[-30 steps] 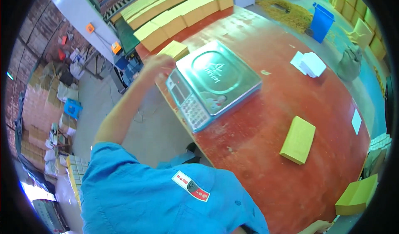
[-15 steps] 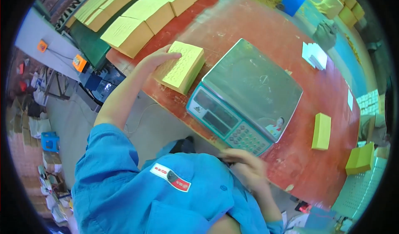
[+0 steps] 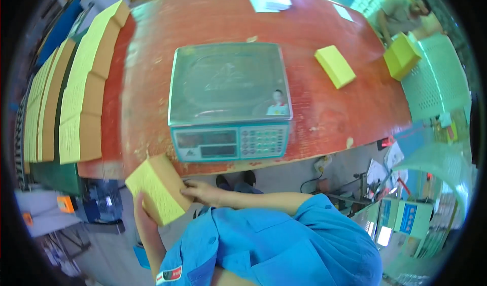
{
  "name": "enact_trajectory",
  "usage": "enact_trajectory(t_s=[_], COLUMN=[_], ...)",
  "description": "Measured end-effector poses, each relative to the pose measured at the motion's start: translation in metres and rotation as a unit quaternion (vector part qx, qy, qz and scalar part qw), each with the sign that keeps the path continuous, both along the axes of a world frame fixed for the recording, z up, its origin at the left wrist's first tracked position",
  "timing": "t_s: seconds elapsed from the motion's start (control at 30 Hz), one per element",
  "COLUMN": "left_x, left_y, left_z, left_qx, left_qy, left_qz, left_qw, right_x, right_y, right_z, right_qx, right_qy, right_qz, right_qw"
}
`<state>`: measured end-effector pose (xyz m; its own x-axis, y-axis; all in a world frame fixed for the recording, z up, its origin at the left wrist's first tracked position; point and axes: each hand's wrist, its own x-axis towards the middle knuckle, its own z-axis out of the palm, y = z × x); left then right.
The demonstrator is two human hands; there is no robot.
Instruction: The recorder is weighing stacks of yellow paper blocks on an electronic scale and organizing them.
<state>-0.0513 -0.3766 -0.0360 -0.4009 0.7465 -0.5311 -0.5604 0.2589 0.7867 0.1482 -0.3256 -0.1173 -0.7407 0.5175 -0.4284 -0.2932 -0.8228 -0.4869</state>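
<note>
A thick block of yellow paper (image 3: 158, 192) with a patterned top face is tilted at the table's near left edge. My left hand (image 3: 146, 216) is closed on its near left side, with the thumb along the patterned face and the other fingers hidden. From the right, my right hand (image 3: 199, 191) grips the block's lower right corner with bent fingers. Just beyond my hands stands a teal digital scale (image 3: 228, 88) with a bare, transparent-covered pan and a keypad facing me.
Long rows of yellow paper blocks (image 3: 83, 93) line the left. A single yellow block (image 3: 335, 66) lies right of the scale; another (image 3: 402, 56) sits at the table's right end by a perforated green panel (image 3: 439, 78). White sheets (image 3: 270, 0) lie far back. A person (image 3: 401, 14) is at far right.
My view has turned to the right. The paper block has been tilted up at the table edge, and my right hand has come across to grip it alongside my left.
</note>
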Motion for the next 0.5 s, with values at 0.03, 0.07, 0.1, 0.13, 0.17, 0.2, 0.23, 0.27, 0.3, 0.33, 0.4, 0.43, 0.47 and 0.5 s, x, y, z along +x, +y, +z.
enact_trajectory(t_s=[0.03,0.07,0.1,0.13,0.17,0.2,0.23,0.27,0.3,0.33,0.4,0.43,0.47,0.5], left_x=[-0.003,-0.007,-0.009,-0.007,-0.005,0.001,0.007,0.016,0.032,0.055,0.123,0.149,0.172,0.198], left_y=[-0.011,-0.021,-0.031,-0.033,-0.033,-0.031,-0.028,-0.018,-0.003,0.018,0.065,0.091,0.118,0.154], left_z=[0.001,-0.003,-0.005,-0.002,0.001,0.009,0.024,0.036,0.062,0.090,0.134,0.148,0.157,0.164], left_qx=[-0.016,-0.009,-0.003,0.003,0.010,0.013,0.015,0.042,0.073,0.102,0.144,0.163,0.180,0.185], left_qy=[-0.025,-0.035,-0.042,-0.047,-0.042,-0.021,0.003,0.025,0.058,0.089,0.150,0.101,0.050,0.078], left_qz=[-0.019,-0.049,-0.062,-0.072,-0.080,-0.094,-0.102,-0.106,-0.151,-0.197,-0.146,-0.146,-0.146,-0.177], left_qw=[0.999,0.998,0.997,0.996,0.996,0.995,0.995,0.993,0.984,0.971,0.967,0.971,0.971,0.964], right_x=[0.007,0.015,0.023,0.029,0.033,0.040,0.050,0.063,0.085,0.111,0.170,0.200,0.235,0.281], right_y=[0.003,0.006,0.008,0.008,0.006,0.007,0.011,0.016,0.025,0.035,0.067,0.084,0.099,0.125], right_z=[0.013,0.025,0.028,0.033,0.039,0.046,0.060,0.074,0.102,0.126,0.154,0.157,0.165,0.170], right_qx=[0.076,0.151,0.183,0.190,0.250,0.308,0.317,0.323,0.330,0.333,0.414,0.475,0.490,0.569], right_qy=[-0.032,-0.065,-0.066,-0.065,-0.085,-0.106,-0.079,-0.074,-0.014,0.047,-0.025,-0.075,-0.145,-0.309], right_qz=[0.026,0.054,0.076,0.067,0.082,0.097,0.086,0.078,0.010,-0.058,-0.073,-0.153,-0.250,-0.319], right_qw=[0.996,0.985,0.978,0.977,0.961,0.940,0.941,0.940,0.944,0.940,0.907,0.863,0.822,0.692])
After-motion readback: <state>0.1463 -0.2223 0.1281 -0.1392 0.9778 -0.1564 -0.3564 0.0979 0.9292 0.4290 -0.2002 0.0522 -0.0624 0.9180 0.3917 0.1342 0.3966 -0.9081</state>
